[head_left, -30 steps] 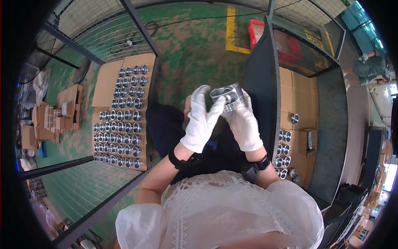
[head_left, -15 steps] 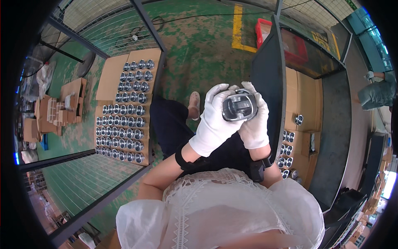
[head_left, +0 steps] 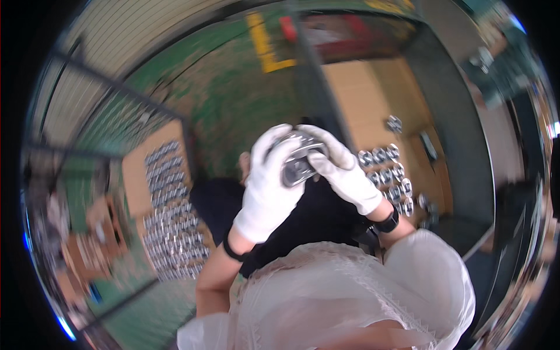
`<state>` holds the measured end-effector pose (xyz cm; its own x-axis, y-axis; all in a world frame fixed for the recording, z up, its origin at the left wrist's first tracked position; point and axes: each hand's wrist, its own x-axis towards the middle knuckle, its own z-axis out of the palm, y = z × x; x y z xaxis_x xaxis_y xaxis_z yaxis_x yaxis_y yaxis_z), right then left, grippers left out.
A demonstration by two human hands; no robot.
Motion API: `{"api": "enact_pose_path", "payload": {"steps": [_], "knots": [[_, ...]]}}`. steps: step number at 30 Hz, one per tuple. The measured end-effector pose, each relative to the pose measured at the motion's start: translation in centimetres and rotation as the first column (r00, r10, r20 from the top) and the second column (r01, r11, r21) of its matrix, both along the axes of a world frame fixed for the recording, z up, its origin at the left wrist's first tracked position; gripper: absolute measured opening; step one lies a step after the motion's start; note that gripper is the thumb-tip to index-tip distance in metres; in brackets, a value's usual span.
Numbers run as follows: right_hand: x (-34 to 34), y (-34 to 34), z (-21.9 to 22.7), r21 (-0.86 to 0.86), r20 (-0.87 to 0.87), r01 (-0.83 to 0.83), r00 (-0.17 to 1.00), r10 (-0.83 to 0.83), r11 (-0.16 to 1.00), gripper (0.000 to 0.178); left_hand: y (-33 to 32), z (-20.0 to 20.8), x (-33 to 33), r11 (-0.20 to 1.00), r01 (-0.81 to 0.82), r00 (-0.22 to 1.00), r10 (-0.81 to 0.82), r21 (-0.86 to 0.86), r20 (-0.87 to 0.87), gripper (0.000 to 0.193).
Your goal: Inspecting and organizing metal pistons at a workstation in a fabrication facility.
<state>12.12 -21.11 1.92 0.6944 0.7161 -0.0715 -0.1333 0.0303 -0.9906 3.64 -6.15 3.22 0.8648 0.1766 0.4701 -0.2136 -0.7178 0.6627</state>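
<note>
Both gloved hands hold one shiny metal cylindrical part (head_left: 297,163) in front of the torso, above the dark lap. The left hand (head_left: 269,184) wraps the part from the left, its grip closed around the body. The right hand (head_left: 341,172) closes its grip on the part from the right and above. The part's open, round end faces roughly toward the camera; motion blur hides its long axis. More metal parts (head_left: 169,216) stand in rows on cardboard at left, others (head_left: 388,169) on cardboard at right.
</note>
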Motion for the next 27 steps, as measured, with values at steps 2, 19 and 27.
{"api": "enact_pose_path", "payload": {"steps": [2, 19, 27], "knots": [[0.8, -4.1, 0.4, 0.027, -0.058, 0.048, 0.997, -0.047, 0.998, 0.043, -1.7, 1.2, 0.2, 0.993, 0.115, 0.990, -0.112, 0.019, -0.087, 0.070], [-6.6, -58.5, -36.5, -0.848, 0.315, 0.485, 0.141, -0.939, -0.212, 0.027, 10.4, 13.0, -8.7, 0.744, -0.612, 0.224, 0.489, 0.269, -0.843, 0.090], [-11.0, -54.8, -46.9, -0.914, 0.307, 0.324, 0.161, -0.938, -0.244, 0.032, 2.8, 14.9, -4.9, 0.786, -0.616, 0.542, 0.463, 0.043, -0.701, 0.064]]}}
